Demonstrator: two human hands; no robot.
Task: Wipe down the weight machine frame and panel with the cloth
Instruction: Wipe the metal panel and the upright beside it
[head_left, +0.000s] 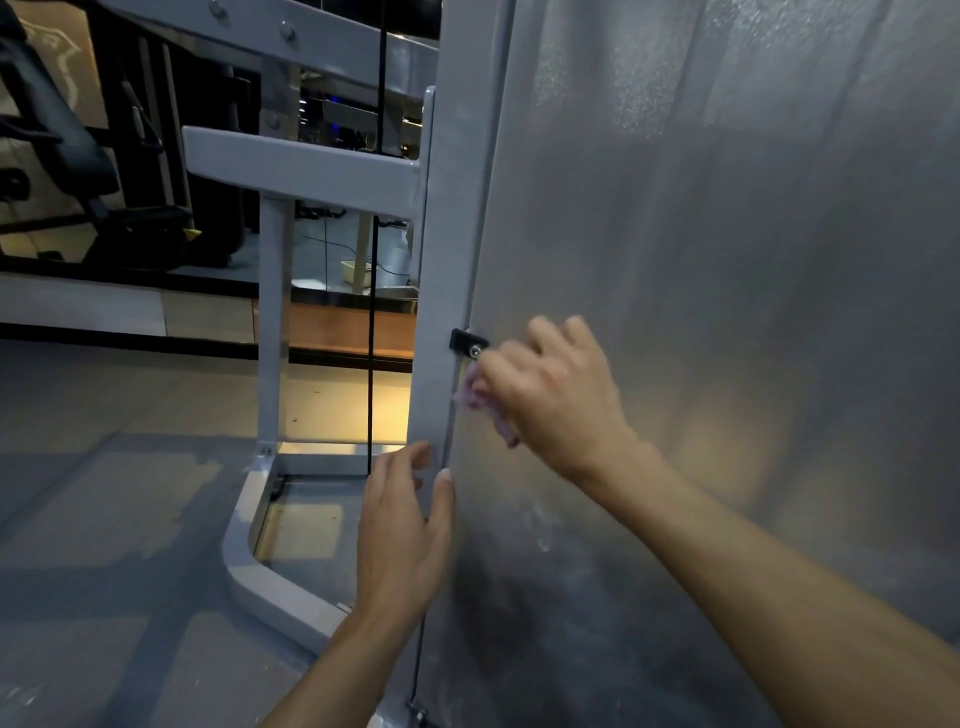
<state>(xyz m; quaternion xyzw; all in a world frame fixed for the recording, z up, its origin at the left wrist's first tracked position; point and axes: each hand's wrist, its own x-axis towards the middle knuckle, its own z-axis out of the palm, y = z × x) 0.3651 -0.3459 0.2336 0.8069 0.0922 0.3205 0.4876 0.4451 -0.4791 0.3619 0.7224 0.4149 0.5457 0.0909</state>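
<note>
A frosted translucent panel (727, 260) fills the right half of the view, fixed to a grey upright of the weight machine frame (441, 249). My right hand (550, 395) grips a bunched purple cloth (480, 402) and presses it against the panel's left edge, just below a small black bracket with a bolt (467, 343). My left hand (402, 525) rests lower down on the upright, fingers on its face and thumb at the panel's edge. Most of the cloth is hidden under my right hand.
Grey crossbars (306, 166) and a second post (272, 322) run left from the upright, down to a curved base foot (249, 561) on the grey floor. A black cable (373, 338) hangs between the posts. Dark gym equipment (78, 156) stands at the back left.
</note>
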